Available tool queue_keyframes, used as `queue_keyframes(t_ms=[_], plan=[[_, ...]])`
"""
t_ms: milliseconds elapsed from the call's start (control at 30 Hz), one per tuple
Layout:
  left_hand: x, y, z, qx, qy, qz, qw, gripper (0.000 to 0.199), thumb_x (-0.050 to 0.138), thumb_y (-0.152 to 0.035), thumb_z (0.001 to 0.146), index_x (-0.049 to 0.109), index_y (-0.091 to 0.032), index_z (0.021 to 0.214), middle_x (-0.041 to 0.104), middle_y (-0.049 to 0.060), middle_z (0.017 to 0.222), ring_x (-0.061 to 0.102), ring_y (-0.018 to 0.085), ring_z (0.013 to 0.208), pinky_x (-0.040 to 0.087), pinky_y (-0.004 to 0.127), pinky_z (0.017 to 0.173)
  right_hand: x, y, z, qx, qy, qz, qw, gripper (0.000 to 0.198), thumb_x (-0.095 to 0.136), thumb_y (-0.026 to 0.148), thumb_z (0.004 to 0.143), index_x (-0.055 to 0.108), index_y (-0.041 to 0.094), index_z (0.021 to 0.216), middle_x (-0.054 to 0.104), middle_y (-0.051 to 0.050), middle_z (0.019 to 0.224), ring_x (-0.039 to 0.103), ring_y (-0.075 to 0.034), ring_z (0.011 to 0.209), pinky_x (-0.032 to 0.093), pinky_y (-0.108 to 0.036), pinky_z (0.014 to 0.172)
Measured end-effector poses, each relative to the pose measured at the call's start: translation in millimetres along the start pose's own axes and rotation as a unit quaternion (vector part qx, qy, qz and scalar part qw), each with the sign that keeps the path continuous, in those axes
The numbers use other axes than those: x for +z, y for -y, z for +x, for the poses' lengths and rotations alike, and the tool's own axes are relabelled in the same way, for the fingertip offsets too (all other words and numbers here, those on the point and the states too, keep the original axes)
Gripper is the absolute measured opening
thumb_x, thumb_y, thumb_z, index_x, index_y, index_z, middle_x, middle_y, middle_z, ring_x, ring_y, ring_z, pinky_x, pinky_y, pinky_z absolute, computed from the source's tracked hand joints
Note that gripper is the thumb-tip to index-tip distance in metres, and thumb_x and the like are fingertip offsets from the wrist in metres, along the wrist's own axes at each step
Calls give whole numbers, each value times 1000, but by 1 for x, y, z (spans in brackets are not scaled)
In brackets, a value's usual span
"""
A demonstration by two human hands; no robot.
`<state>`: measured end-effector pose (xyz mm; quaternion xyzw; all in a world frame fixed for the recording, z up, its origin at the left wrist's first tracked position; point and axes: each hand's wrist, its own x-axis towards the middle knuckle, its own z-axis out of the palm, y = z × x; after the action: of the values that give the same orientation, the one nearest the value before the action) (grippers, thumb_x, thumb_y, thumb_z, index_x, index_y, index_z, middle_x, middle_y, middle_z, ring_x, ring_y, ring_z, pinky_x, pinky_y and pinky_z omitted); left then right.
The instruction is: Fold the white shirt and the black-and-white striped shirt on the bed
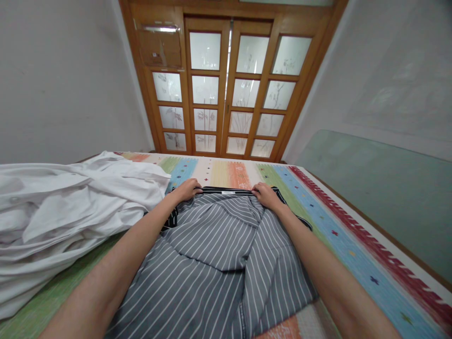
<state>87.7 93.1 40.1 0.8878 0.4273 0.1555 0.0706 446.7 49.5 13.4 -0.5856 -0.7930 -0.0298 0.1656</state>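
Closest to where I'd lean in, the body of a grey striped garment (212, 263) spreads rumpled on the near side of the fingers, with a long fold running down toward me below the right ones. A dark striped piece (171, 220) shows just beside the left wrist, and a dark edge (304, 223) pokes out past the right wrist.

At the garment's far end are the fingers themselves. The left hand (187, 189) pinches a dark striped band (212, 190) toward its left side, and the right hand (267, 195) pinches the same band farther right, so it runs nearly straight between them. A small pale label (228, 192) sits on it, between the two grips and touching neither.

Left of the left fingers, and just beside that hand, lies a crumpled heap of white cloth (88, 197). A colourful patterned cover (219, 174) stretches underneath and on past the fingertips. Well to the right of the right fingers stands a pale green panel (381, 188). Farthest off, straight beyond both hands, I see wooden doors (223, 122) with panes bearing plant designs.
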Motion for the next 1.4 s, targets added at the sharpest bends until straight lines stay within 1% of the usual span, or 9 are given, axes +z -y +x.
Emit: queue_keyframes(t_ms=[233,433,633,767,833,967,1133,1267,1400], plan=[[-14,2,3,-6,-27,-50,998,26,59,-29,81,77,-20,98,74,7,95,64,23,90,45,30,87,-13,-8,-2,19,3,12,1000,11,52,19,86,61,16,92,66,-8,88,56,-20,80,40,-28,74],[-20,-2,10,-1,-27,-72,997,16,66,-25,73,79,-20,81,73,7,84,64,22,84,45,28,84,-28,-11,-6,31,25,20,999,6,60,24,81,63,18,81,66,-6,84,57,-19,81,39,-27,74],[-16,-5,12,-21,-45,-98,994,19,63,-29,76,76,-17,79,72,7,82,62,21,81,45,30,83,-31,-10,-8,55,58,45,996,6,61,23,78,59,18,78,65,-4,77,56,-16,71,39,-24,65],[-17,-8,14,-31,-30,-115,992,26,61,-36,77,75,-15,84,71,6,76,62,21,78,46,29,79,-41,-10,-6,57,75,59,994,11,64,28,76,59,18,76,63,-1,72,55,-15,67,38,-23,61],[-20,-10,14,-30,-13,-122,992,30,60,-40,78,75,-15,87,72,6,79,63,21,78,46,27,77,-48,-10,-3,55,86,71,992,24,58,38,82,57,19,68,62,-1,68,56,-16,66,39,-24,62],[-25,-15,15,-30,31,-129,991,39,57,-51,79,74,-16,81,72,4,81,64,20,79,45,23,72,-60,-9,2,48,108,79,990,47,39,47,93,53,19,58,61,-2,65,58,-18,67,39,-25,62],[-17,-11,21,-60,80,-97,990,44,57,-56,78,67,-17,62,65,0,61,60,16,64,41,21,60,-57,-2,11,75,153,-59,984,30,52,39,90,67,17,76,71,-9,84,63,-20,78,42,-27,70],[0,-6,33,-100,103,-33,989,42,65,-51,72,58,-18,47,54,0,46,53,15,51,36,23,52,-40,7,21,133,147,-109,974,24,57,34,87,72,15,81,72,-18,90,65,-30,89,42,-43,84],[12,-8,42,-111,78,30,990,28,67,-38,76,64,-17,59,66,7,63,62,21,68,41,26,62,-25,22,24,153,110,-147,971,19,59,24,85,73,13,92,69,-25,100,61,-39,103,35,-54,92]])
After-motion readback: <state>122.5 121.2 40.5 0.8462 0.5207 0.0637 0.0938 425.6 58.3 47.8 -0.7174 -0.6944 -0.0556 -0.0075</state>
